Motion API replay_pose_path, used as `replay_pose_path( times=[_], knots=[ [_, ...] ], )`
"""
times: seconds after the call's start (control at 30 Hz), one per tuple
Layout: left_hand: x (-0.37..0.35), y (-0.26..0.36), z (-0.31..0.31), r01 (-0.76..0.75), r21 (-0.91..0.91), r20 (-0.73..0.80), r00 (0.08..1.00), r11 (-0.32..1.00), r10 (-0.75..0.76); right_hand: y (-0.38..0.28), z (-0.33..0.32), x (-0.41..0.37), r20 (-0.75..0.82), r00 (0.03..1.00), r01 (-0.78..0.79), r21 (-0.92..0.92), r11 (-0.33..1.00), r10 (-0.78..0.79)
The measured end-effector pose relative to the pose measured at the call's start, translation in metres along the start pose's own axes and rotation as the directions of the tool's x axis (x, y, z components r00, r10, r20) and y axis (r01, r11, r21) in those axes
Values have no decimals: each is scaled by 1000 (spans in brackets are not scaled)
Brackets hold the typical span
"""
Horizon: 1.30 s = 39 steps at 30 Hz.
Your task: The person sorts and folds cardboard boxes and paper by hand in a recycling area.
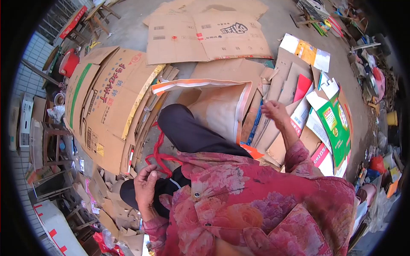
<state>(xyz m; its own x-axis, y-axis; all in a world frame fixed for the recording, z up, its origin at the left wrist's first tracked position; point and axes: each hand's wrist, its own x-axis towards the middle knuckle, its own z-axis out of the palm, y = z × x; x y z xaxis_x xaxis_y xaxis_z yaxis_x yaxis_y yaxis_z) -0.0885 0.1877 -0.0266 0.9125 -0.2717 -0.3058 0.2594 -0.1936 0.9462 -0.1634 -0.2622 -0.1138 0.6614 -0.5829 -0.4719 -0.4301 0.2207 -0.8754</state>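
Observation:
My left hand (145, 187) is raised over my dark trouser leg, its fingers curled together; whether something small is between them I cannot make out. Beside it a red strap (159, 150) lies loosely looped on the ground. My right hand (275, 112) hovers above the flattened cardboard pieces (273, 136) on the right, fingers bent, their grip unclear. Between my hands, an open sack (218, 104) with an orange and white edge lies against my knee. To the left stands a stack of flattened boxes (113, 94) with printed characters.
A large flattened box (209, 36) lies at the front. A green printed carton (335, 128) rests on the right pile. Torn cardboard scraps (113, 205) cover the lower left. A red bucket (69, 64) and wooden stools (99, 17) stand at the upper left.

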Motion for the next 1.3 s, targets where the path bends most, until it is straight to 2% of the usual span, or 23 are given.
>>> replay_pose_path(
  times=[0.07,0.2,0.27,0.33,0.4,0.47,0.53,0.6,0.67,0.7,0.73,0.77,0.8,0.83,0.9,0.93,1.0,1.07,1.13,1.17,1.23,1.27,1.3],
  knots=[
    [0,3,1,-3,23,-22,1000,1000,3,-6,22,-11,172,983,-117,297,948,68],
    [-3,4,1,-5,31,-14,1000,999,5,-28,68,-7,256,964,29,166,986,-72],
    [-5,5,3,-24,34,-21,999,999,25,-35,85,-3,140,974,156,160,975,-179],
    [-6,6,1,-16,7,-8,1000,1000,16,-25,89,23,48,995,80,181,980,-90],
    [-9,6,6,-8,-2,-37,999,1000,8,-25,89,44,147,986,12,396,918,-76],
    [-5,9,9,2,39,-9,1000,999,-1,-32,93,48,157,987,-49,411,910,-18],
    [5,16,18,1,76,21,1000,997,-3,-43,99,44,277,955,22,285,958,-104],
    [18,32,31,-159,268,144,982,950,124,-63,105,29,304,938,107,209,972,-168],
    [39,54,48,-388,513,282,919,766,276,-91,105,7,411,879,373,-273,887,-243],
    [52,60,56,-473,530,318,881,704,352,-102,108,-10,489,785,485,-101,869,-381],
    [66,64,63,-551,543,355,835,634,421,-109,108,-17,490,782,490,-99,866,-386],
    [82,64,70,-580,553,359,814,599,457,-115,107,-21,602,686,623,-197,758,-408],
    [96,65,76,-607,562,364,791,561,491,-121,106,-26,707,585,741,-266,616,-398],
    [106,71,82,-610,563,364,789,557,495,-127,105,-36,706,583,744,-264,614,-403],
    [121,82,95,-699,487,350,706,525,615,-138,105,-59,895,361,881,-236,409,-262],
    [125,86,101,-698,489,347,706,523,617,-146,105,-71,897,357,883,-232,407,-262],
    [124,95,113,-728,381,493,681,570,542,-159,109,-89,963,258,915,-218,339,-79],
    [122,93,123,-790,327,659,584,519,474,-155,106,-86,982,169,957,-185,225,89],
    [129,91,126,-798,317,824,499,513,267,-146,104,-82,971,-15,949,89,302,-239],
    [131,88,127,-783,280,834,485,555,263,-146,101,-79,971,-57,951,124,285,-232],
    [126,85,125,-769,249,837,477,589,269,-148,95,-72,966,71,978,-18,206,-249],
    [123,83,126,-748,248,763,542,616,351,-154,92,-69,968,55,981,-6,196,-244],
    [120,81,129,-726,237,679,599,645,425,-159,89,-68,959,143,971,-88,222,-246]
  ],
)
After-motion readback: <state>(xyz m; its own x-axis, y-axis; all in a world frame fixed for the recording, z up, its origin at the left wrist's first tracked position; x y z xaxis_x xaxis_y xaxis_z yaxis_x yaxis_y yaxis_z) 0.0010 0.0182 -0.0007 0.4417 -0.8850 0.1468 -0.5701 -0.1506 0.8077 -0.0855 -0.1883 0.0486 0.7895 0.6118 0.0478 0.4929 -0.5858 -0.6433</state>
